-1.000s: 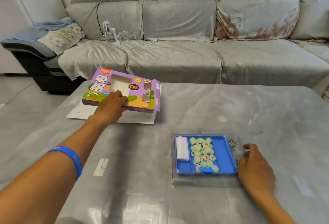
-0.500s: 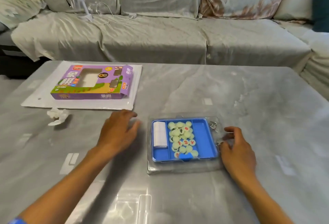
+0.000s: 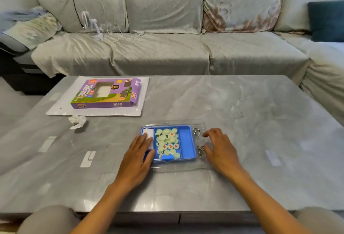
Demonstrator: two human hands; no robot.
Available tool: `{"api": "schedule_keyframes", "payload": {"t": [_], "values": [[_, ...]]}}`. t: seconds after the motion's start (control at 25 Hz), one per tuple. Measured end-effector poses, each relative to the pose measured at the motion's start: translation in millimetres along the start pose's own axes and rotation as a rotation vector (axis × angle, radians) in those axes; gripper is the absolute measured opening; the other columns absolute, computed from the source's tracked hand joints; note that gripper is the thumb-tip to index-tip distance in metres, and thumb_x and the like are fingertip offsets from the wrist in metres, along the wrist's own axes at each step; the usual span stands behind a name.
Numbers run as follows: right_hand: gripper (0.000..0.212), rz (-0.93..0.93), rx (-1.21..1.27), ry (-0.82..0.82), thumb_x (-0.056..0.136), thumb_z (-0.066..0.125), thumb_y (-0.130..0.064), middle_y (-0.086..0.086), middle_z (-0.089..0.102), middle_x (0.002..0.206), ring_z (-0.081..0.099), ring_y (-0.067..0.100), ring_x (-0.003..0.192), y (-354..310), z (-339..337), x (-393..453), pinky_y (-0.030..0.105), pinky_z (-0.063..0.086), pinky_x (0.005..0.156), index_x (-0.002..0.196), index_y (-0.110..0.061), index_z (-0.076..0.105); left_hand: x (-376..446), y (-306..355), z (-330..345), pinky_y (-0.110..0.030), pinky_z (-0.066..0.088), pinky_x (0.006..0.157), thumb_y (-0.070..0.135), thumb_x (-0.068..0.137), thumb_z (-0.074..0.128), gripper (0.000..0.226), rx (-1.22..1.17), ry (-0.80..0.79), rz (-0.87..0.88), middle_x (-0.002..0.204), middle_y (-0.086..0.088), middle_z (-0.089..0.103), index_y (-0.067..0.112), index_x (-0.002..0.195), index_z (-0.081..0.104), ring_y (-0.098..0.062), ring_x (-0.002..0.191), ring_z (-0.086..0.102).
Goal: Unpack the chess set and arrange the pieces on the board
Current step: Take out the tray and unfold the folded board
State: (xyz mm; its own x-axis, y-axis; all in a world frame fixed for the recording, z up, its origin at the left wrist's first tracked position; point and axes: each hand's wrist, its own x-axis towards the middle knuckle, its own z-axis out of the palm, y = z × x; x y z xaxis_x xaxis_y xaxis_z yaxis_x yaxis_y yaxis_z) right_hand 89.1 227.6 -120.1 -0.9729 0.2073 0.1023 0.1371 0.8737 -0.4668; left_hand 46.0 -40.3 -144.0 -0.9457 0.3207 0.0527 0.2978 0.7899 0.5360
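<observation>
Grey marble-look table (image 3: 242, 122) with a glossy top, set before a long sofa (image 3: 167, 51) under a grey-green cover; small white fan (image 3: 91, 23) on the seat at 11 o'clock, dark teal cushion (image 3: 325, 19) at 2 o'clock. Purple game box (image 3: 106, 94) lying flat on a white sheet (image 3: 145, 92) at 10 o'clock on the table, crumpled tissue (image 3: 77, 121) just below the sheet's near edge.

Blue tray (image 3: 187, 144) in a clear plastic shell, near the table's middle at 12 o'clock from the body; pale round chess pieces (image 3: 167, 142) heaped in its centre compartment, white folded board (image 3: 148, 134) in the left compartment, right compartment bare. Metal rings (image 3: 201, 150) just beside the tray's right wall.

Compared with half a second ago: left hand (image 3: 138, 157) moved in from the bare table onto the tray's left edge, fingers now extended flat over the folded board, gripping nothing. Right hand (image 3: 220, 150) much as before at the shell's right side, fingers loosely spread, resting on the clear plastic, holding nothing.

Wide bare tabletop at 3 o'clock and at 9 o'clock of the tray; near table edge close to the knees at 6 o'clock.
</observation>
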Motion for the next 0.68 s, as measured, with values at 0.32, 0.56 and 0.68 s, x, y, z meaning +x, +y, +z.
{"api": "schedule_keyframes", "payload": {"t": [0.32,0.56,0.68], "values": [[0.019,-0.197,-0.547,-0.274,0.090,0.043,-0.015,0.002,0.063,0.105,0.051,0.026,0.100,-35.1,-14.3,-0.2,0.033,0.032,0.066,0.104,-0.016,0.056,2.7,-9.0,16.0,-0.019,0.017,0.109,0.042,0.098,0.039,0.053,-0.064,0.121,-0.024,0.158,0.013,0.018,0.027,0.148,0.031,0.006,0.139,-0.001],[0.026,0.024,-0.274,-0.476,0.097,0.039,-0.035,0.003,0.059,0.102,0.055,0.020,0.087,-29.7,-12.0,12.8,0.033,0.046,0.074,0.103,-0.016,0.056,2.6,-10.9,18.5,-0.018,0.017,0.108,0.054,0.094,0.033,0.059,-0.068,0.128,-0.020,0.157,0.013,0.019,0.028,0.148,0.031,0.008,0.138,-0.002],[0.025,0.012,-0.164,-0.434,0.095,0.048,-0.030,0.003,0.063,0.088,0.058,0.020,0.080,-22.0,-15.2,12.1,0.031,0.046,0.068,0.089,-0.012,0.062,2.3,-11.7,19.4,-0.018,0.017,0.108,0.055,0.088,0.029,0.065,-0.076,0.135,-0.015,0.157,0.013,0.021,0.028,0.147,0.032,0.007,0.139,0.000]]}}
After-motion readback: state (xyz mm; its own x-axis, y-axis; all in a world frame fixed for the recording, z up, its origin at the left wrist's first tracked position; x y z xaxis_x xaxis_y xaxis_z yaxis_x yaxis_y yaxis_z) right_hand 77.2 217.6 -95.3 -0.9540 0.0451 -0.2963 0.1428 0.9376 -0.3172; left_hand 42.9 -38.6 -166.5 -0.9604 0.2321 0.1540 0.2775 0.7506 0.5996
